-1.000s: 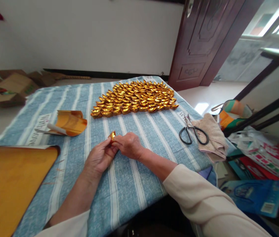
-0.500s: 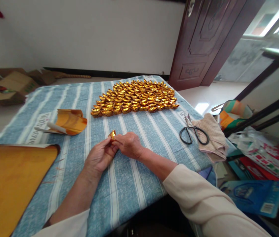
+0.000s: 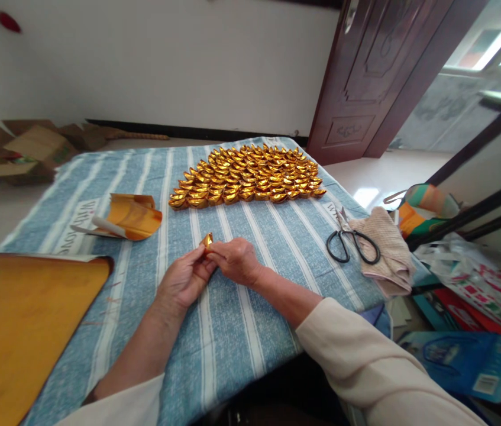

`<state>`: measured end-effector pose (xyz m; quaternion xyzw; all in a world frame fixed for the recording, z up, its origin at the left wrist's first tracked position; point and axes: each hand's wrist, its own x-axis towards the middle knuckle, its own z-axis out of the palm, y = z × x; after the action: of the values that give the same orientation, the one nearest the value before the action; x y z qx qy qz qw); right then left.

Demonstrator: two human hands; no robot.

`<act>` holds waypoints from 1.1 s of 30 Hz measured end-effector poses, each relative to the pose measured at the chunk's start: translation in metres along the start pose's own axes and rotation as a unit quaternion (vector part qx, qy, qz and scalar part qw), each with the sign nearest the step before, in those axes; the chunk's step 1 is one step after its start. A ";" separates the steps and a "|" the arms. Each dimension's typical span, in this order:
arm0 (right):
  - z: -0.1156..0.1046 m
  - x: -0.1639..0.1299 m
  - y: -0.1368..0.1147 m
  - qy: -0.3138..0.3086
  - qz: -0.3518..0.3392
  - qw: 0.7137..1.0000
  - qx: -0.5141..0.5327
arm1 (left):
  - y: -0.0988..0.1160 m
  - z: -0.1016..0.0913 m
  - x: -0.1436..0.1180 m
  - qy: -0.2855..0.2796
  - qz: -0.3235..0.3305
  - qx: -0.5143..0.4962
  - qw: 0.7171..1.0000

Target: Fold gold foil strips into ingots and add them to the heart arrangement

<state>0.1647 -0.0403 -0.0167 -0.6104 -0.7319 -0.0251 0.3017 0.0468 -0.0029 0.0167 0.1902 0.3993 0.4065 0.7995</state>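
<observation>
Pinching a small folded gold paper ingot (image 3: pixel 207 240) between the fingertips of both hands, we are working just above the middle of the frame. Our left hand (image 3: pixel 184 278) is gripping it from below left, fingers (image 3: pixel 197 257) pressed together on the foil, while our right hand (image 3: pixel 236 261) is closing on it from the right, its fingers curled and pinching the same piece. Both hands are hovering low over the blue striped cloth (image 3: pixel 241 319) covering the bench.

Toward the upper centre, finished gold ingots (image 3: pixel 246 176) are lying in tight rows. At left centre, a curled gold foil sheet (image 3: pixel 131 216) is resting on the cloth, and a larger gold sheet (image 3: pixel 19 325) is filling the lower left corner. At right centre, black-handled scissors (image 3: pixel 351 242) are lying partly on a beige rag (image 3: pixel 385 248). Cardboard boxes (image 3: pixel 23 148) are sitting on the floor at upper left.
</observation>
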 end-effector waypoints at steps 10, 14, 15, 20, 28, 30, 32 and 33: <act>0.004 -0.004 0.000 0.046 -0.007 0.998 0.034 | 0.001 -0.004 -0.002 -0.004 -0.012 -0.022 1.000; 0.006 -0.006 0.000 0.065 -0.013 0.996 0.063 | 0.001 -0.007 -0.005 -0.004 -0.010 -0.029 1.000; 0.007 -0.007 0.000 0.070 -0.014 0.995 0.072 | 0.001 -0.007 -0.005 -0.003 -0.009 -0.029 1.000; 0.006 -0.009 0.001 0.109 -0.011 0.988 0.113 | 0.002 -0.010 -0.008 -0.008 -0.016 -0.033 0.999; -0.004 -0.013 0.002 0.106 -0.031 0.975 0.194 | 0.007 -0.014 -0.012 -0.003 -0.059 -0.053 0.997; -0.007 -0.013 0.003 0.092 -0.036 0.970 0.223 | 0.009 -0.015 -0.014 -0.003 -0.068 -0.057 0.996; -0.010 -0.013 0.005 0.085 -0.036 0.965 0.245 | 0.009 -0.016 -0.015 -0.007 -0.077 -0.062 0.995; -0.010 -0.013 0.006 0.082 -0.035 0.963 0.253 | 0.010 -0.016 -0.016 -0.010 -0.082 -0.064 0.995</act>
<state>0.1755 -0.0543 -0.0163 -0.4843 -0.7082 0.1001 0.5040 0.0237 -0.0099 0.0205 0.1097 0.3787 0.3626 0.8444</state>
